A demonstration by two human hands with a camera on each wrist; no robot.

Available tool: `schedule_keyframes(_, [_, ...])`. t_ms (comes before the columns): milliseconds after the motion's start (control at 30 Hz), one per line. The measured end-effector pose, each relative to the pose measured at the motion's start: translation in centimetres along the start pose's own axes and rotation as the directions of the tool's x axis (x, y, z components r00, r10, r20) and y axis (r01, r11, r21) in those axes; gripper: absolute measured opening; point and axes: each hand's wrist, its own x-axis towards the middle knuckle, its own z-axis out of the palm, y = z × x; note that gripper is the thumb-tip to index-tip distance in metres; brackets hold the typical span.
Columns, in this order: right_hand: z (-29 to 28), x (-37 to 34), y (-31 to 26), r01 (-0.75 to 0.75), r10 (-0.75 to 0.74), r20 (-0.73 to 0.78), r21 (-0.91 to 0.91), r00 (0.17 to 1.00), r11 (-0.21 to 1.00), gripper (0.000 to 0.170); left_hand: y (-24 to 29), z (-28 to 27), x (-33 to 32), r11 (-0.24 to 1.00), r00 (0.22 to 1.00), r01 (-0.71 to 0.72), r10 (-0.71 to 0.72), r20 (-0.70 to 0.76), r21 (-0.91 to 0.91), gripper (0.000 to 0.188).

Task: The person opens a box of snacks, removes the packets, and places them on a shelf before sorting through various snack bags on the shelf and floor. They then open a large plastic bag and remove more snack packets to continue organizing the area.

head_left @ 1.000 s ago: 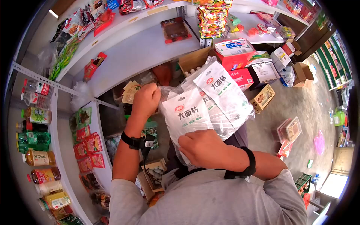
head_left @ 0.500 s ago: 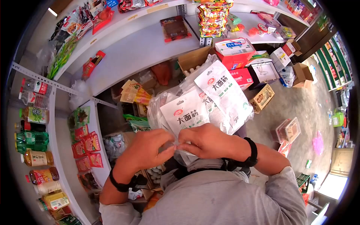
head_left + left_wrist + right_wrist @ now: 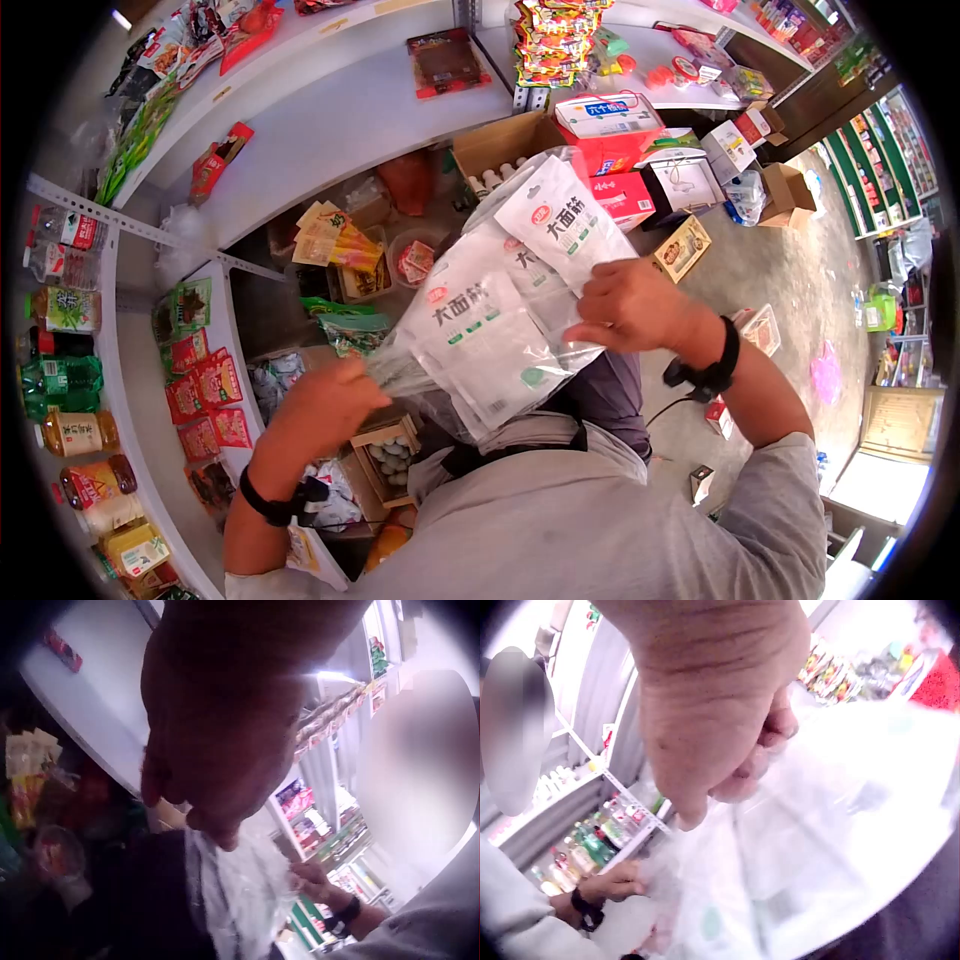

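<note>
A clear plastic bag (image 3: 395, 372) holding several white snack packets (image 3: 478, 325) with black lettering and a red logo lies across the person's lap. The left hand (image 3: 325, 402) pinches the bag's loose film at its left edge and draws it out taut. On the opposite side, the right hand (image 3: 632, 306) grips the bag with curled fingers, its thumb lying along the film. The left wrist view shows the white, crinkled bag (image 3: 244, 892) hanging below the left fingertips. In the right wrist view the bag (image 3: 810, 817) spreads out beneath the curled right fingers.
Shelves with bottles (image 3: 65, 375) and red snack packets (image 3: 212, 385) stand at the left. An open carton (image 3: 505, 140) and a red gift box (image 3: 610, 130) sit beyond the bag. Close to the left forearm is a wooden box of eggs (image 3: 390, 455).
Both hands came together at the bag's near edge, then parted. The left hand moved left, pulling film out; the right moved up and right to the bag's right side. The bag has tilted.
</note>
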Motion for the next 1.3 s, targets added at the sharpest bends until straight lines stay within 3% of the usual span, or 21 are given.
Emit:
schedule_keyframes(167, [-1.0,-1.3,0.9,-0.040,0.045,0.023,-0.181,0.999,0.983,0.039,-1.3,0.4,-0.2,0.997,0.997,0.068,-0.067,-0.029,0.037,0.026])
schedule_keyframes(267, [-1.0,-0.8,0.4,-0.076,0.076,-0.006,-0.199,0.997,0.977,0.039,1.6,-0.8,1.0,0.993,0.993,0.114,-0.114,-0.010,0.015,0.024])
schedule_keyframes(367, [-0.9,0.9,-0.4,-0.044,0.032,-0.075,-0.162,0.997,0.986,0.039,5.3,-1.6,3.2,0.992,0.960,0.073,-0.041,-0.277,0.104,0.029])
schedule_keyframes(467, [-1.3,2.9,-2.4,-0.003,-0.001,-0.141,-0.027,0.990,1.000,0.035,7.8,-1.2,6.3,0.970,0.927,-0.229,0.244,-0.284,0.083,0.029])
schedule_keyframes(567, [-1.6,3.6,-3.7,-0.004,-0.003,-0.155,-0.046,0.988,0.999,0.032,7.8,2.1,10.1,0.943,0.927,-0.327,0.306,-0.218,-0.068,0.032])
schedule_keyframes(667, [-0.8,3.2,-3.9,-0.051,-0.001,-0.204,-0.246,0.979,0.968,0.028,5.2,3.3,13.2,0.903,0.883,-0.138,0.298,-0.361,0.407,0.040])
schedule_keyframes(767, [0.2,2.4,-3.7,-0.134,0.063,-0.188,-0.392,0.980,0.910,0.022,3.9,3.6,14.1,0.968,0.851,-0.037,0.161,-0.500,0.248,0.046])
schedule_keyframes(900, [0.6,-0.1,-2.7,-0.156,0.128,-0.094,-0.413,0.987,0.897,0.015,-0.2,3.9,13.1,0.947,0.936,0.164,-0.061,-0.346,0.277,0.053])
schedule_keyframes(933, [-0.1,-1.2,-2.6,-0.161,0.188,0.030,-0.395,0.982,0.905,0.011,-0.2,3.4,13.1,0.944,0.942,0.222,-0.142,-0.305,0.246,0.053])
schedule_keyframes(1000, [-0.7,-2.4,-2.8,-0.125,0.138,0.023,-0.307,0.990,0.944,0.012,0.1,2.5,12.7,0.920,0.929,0.345,-0.305,-0.210,0.186,0.054])
schedule_keyframes(1100, [-1.0,-5.2,-2.0,-0.120,0.125,0.003,-0.246,0.992,0.962,0.017,-2.3,3.6,11.4,0.975,0.940,0.190,-0.147,-0.306,0.114,0.058])
schedule_keyframes(1200, [-1.2,-8.3,-1.7,-0.159,0.171,0.051,-0.190,0.984,0.969,0.018,-3.7,3.4,9.9,0.959,0.915,0.276,-0.241,-0.322,0.067,0.060])
schedule_keyframes(1300, [-0.2,-8.1,-2.2,-0.218,0.213,-0.076,-0.057,0.974,0.974,0.019,-1.5,3.0,10.4,0.985,0.891,0.165,-0.172,-0.419,-0.054,0.052])
